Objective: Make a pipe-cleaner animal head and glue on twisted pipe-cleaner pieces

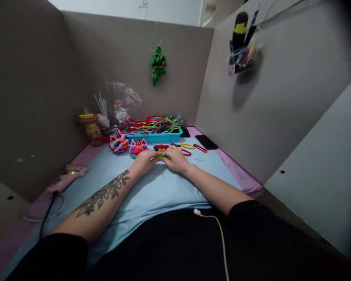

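Near the middle of the table my left hand (145,160) and my right hand (177,159) meet, fingers closed on a green pipe cleaner piece (164,157). The fingers cover much of it. Just behind them lies a red, yellow and blue fuzzy piece (160,148); whether it is joined to the green one I cannot tell. Left of it sits a pink-eared pipe cleaner figure (138,148), with a similar purple and orange figure (119,143) farther left. Pliers with yellow handles (187,146) and a tool with red handles (186,152) lie beyond my right hand.
A blue tray (155,138) heaped with pipe cleaners stands at the back. A phone (206,142) and a red-handled tool (200,148) lie right. A pink glue gun (68,177) with a cord rests left, and a jar (93,130) stands behind. Partition walls surround the table.
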The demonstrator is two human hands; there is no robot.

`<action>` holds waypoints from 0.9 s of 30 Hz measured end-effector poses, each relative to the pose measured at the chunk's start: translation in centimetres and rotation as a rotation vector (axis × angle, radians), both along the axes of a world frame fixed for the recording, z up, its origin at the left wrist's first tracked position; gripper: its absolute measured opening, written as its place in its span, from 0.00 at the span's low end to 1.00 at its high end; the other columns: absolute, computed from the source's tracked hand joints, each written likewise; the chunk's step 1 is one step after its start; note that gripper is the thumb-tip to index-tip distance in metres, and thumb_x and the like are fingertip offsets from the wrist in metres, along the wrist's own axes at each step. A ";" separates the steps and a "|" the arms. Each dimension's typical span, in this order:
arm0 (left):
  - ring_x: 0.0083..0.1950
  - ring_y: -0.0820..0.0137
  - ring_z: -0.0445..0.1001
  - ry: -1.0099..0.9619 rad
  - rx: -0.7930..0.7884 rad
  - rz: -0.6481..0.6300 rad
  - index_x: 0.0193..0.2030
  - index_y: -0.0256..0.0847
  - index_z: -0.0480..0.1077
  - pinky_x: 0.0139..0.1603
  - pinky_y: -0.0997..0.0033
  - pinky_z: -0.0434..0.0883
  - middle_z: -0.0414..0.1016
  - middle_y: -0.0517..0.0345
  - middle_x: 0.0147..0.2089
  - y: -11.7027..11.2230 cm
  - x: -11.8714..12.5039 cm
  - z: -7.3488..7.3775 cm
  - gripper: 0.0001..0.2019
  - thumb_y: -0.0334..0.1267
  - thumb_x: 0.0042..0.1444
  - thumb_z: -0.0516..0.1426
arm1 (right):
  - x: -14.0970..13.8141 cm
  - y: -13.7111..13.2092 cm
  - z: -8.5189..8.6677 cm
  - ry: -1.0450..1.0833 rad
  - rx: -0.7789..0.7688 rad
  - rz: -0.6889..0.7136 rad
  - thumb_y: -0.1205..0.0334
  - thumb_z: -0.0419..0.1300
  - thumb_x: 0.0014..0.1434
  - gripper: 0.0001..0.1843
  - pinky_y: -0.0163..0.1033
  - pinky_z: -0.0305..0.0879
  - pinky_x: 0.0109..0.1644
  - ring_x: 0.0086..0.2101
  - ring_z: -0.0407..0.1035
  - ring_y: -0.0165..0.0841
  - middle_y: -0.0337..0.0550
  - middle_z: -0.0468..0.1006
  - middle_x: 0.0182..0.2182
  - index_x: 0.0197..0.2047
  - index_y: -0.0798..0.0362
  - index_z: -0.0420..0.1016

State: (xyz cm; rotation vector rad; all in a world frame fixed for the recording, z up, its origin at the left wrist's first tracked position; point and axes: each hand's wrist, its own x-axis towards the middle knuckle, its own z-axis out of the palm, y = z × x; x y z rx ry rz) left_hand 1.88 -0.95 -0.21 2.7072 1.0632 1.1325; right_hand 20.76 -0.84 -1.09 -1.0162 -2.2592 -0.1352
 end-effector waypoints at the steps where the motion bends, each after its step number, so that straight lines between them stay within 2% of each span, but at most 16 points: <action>1: 0.35 0.70 0.74 0.004 -0.009 0.008 0.39 0.38 0.76 0.39 0.73 0.67 0.79 0.52 0.35 0.0 0.0 0.0 0.10 0.39 0.54 0.57 | 0.0 0.0 0.0 0.004 0.005 0.003 0.59 0.56 0.58 0.07 0.43 0.50 0.45 0.42 0.61 0.37 0.44 0.76 0.35 0.35 0.52 0.74; 5: 0.28 0.73 0.71 -0.072 -0.147 0.079 0.37 0.38 0.77 0.31 0.76 0.65 0.78 0.55 0.29 0.2 0.2 -0.3 0.10 0.40 0.52 0.58 | 0.1 -0.1 0.0 0.009 0.066 -0.004 0.59 0.56 0.58 0.08 0.44 0.49 0.46 0.43 0.60 0.38 0.45 0.76 0.37 0.35 0.52 0.74; 9: 0.23 0.74 0.66 -0.172 -0.382 0.129 0.34 0.35 0.77 0.24 0.77 0.60 0.74 0.57 0.23 0.5 0.3 -0.4 0.13 0.44 0.48 0.60 | 0.2 -0.1 0.0 -0.047 0.175 -0.011 0.60 0.55 0.59 0.08 0.45 0.46 0.48 0.44 0.59 0.38 0.45 0.75 0.37 0.35 0.52 0.74; 13: 0.23 0.74 0.66 -0.276 -0.678 0.065 0.30 0.33 0.76 0.23 0.77 0.61 0.73 0.57 0.22 0.2 0.4 0.1 0.16 0.47 0.46 0.60 | 0.4 -0.1 0.1 -0.130 0.265 0.006 0.62 0.51 0.62 0.11 0.47 0.43 0.49 0.44 0.58 0.38 0.45 0.76 0.38 0.36 0.51 0.75; 16: 0.23 0.74 0.68 -0.349 -0.800 0.007 0.31 0.32 0.75 0.25 0.76 0.63 0.74 0.55 0.23 -0.1 0.4 0.3 0.19 0.50 0.45 0.60 | 0.4 -0.1 0.1 -0.148 0.292 0.012 0.63 0.49 0.63 0.13 0.47 0.42 0.49 0.45 0.58 0.37 0.44 0.76 0.40 0.36 0.50 0.75; 19: 0.26 0.72 0.70 -0.347 -0.708 0.003 0.35 0.32 0.75 0.27 0.74 0.66 0.76 0.53 0.27 0.2 0.3 0.2 0.19 0.49 0.45 0.60 | 0.5 -0.2 0.3 -0.124 0.256 -0.003 0.59 0.49 0.63 0.13 0.47 0.42 0.50 0.46 0.58 0.39 0.45 0.76 0.41 0.40 0.50 0.74; 23: 0.32 0.70 0.73 -0.277 -0.347 0.066 0.36 0.36 0.75 0.34 0.72 0.69 0.78 0.52 0.34 1.0 -0.2 -0.3 0.14 0.44 0.48 0.59 | 0.6 -0.4 0.5 -0.072 0.175 -0.026 0.54 0.54 0.60 0.15 0.48 0.43 0.51 0.47 0.58 0.41 0.48 0.75 0.43 0.46 0.52 0.73; 27: 0.34 0.70 0.74 -0.146 -0.109 0.084 0.38 0.38 0.75 0.38 0.72 0.70 0.78 0.53 0.36 1.0 -0.4 -0.4 0.10 0.39 0.53 0.57 | 0.5 -0.3 0.4 -0.034 0.115 -0.031 0.56 0.54 0.60 0.13 0.48 0.45 0.51 0.47 0.59 0.41 0.48 0.76 0.41 0.43 0.53 0.74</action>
